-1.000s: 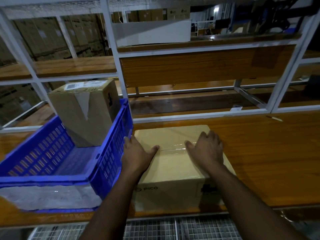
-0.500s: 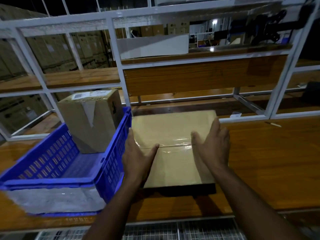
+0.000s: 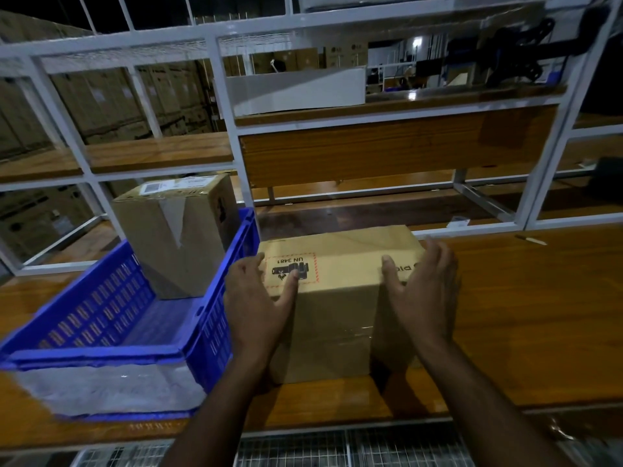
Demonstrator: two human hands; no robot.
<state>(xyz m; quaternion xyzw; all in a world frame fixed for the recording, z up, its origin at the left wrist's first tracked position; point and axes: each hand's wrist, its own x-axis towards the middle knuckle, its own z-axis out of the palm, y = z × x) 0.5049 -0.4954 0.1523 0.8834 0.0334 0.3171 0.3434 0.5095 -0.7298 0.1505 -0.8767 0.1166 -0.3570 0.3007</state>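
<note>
A white metal shelving frame (image 3: 223, 96) of square tubing rose behind a workbench (image 3: 522, 315) of glossy, orange-brown wood grain. On the bench's left stood a blue plastic crate (image 3: 215, 325), rectangular, its walls pierced with a lattice of slots. Inside it, at the far end, sat a tall cardboard carton (image 3: 188, 251), matte brown, with a grey tape strip running down its face.

Just right of the crate, near the bench's front edge, was the plain kraft cardboard box (image 3: 337, 318), smooth, with clear glossy tape across its near face. Whether it rested on the wood or hung just above could not be told. The left hand (image 3: 251, 298) pressed flat against its left side, thumb laid over the top; the right hand (image 3: 424, 291) pressed its right side, fingers straight, thumb on top.

The box's top bore a red-dashed hazard label (image 3: 291, 267) reading "UN 3481", upside down, with a black pictogram. The carton carried a white shipping label (image 3: 175, 186), too small to read.
</note>
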